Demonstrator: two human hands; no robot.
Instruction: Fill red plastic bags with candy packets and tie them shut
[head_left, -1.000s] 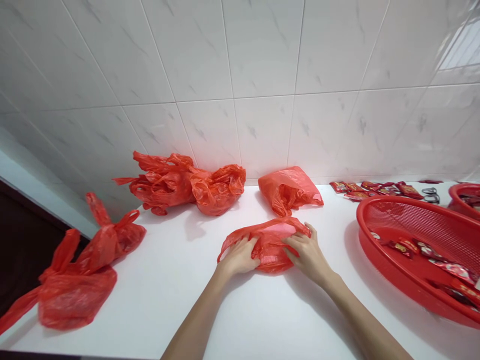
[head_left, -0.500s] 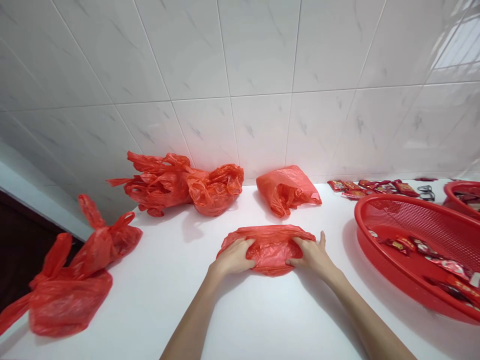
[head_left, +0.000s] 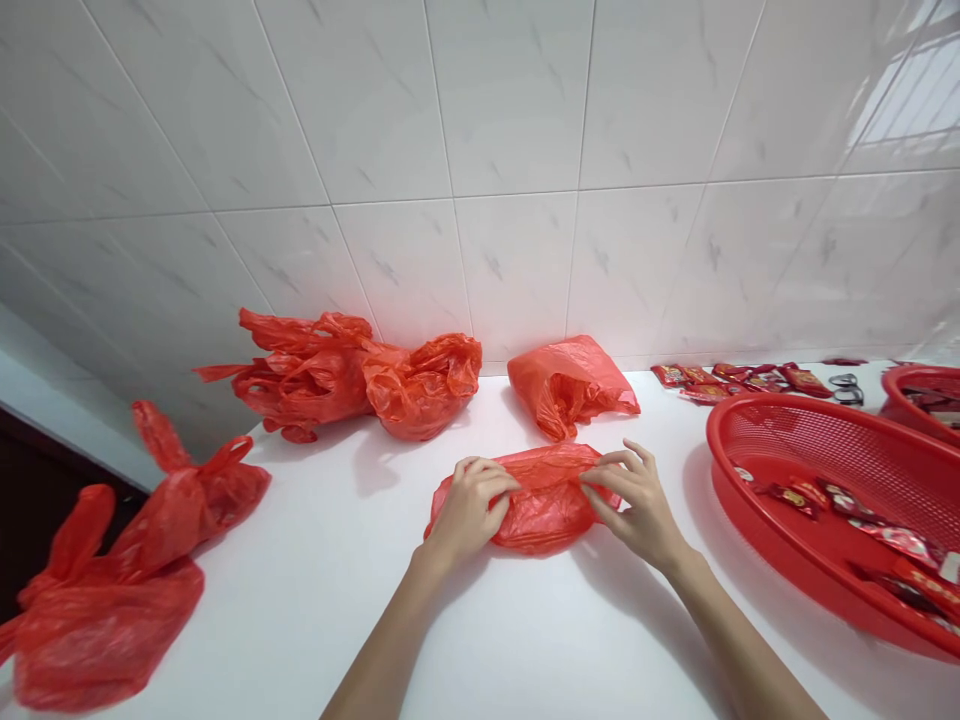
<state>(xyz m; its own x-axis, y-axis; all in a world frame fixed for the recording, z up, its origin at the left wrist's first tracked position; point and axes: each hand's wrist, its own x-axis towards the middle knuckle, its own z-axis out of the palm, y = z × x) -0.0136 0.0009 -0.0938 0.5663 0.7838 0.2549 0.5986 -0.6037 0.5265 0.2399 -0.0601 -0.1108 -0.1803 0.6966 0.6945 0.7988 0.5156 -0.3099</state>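
Note:
A red plastic bag (head_left: 541, 515) lies on the white table in front of me, its mouth spread in a wide oval. My left hand (head_left: 472, 505) is at its left side, fingers bent and closed on the plastic near the rim. At the right side, my right hand (head_left: 630, 497) holds the rim between thumb and fingers, its other fingers curled above. Whatever the bag's folds cover is hidden.
Several red bags stand at the back left, among them a bunched bag (head_left: 424, 385) and a knotted bag (head_left: 105, 630) near the left edge. Behind my bag lies another red bag (head_left: 574, 380). A red basket (head_left: 750, 500) with wrapped sweets and loose packets (head_left: 705, 385) are at right.
Both hands had thumbs and fingers inside the bag's mouth; now they have risen and closed at its left and right edges. The view has shifted slightly right.

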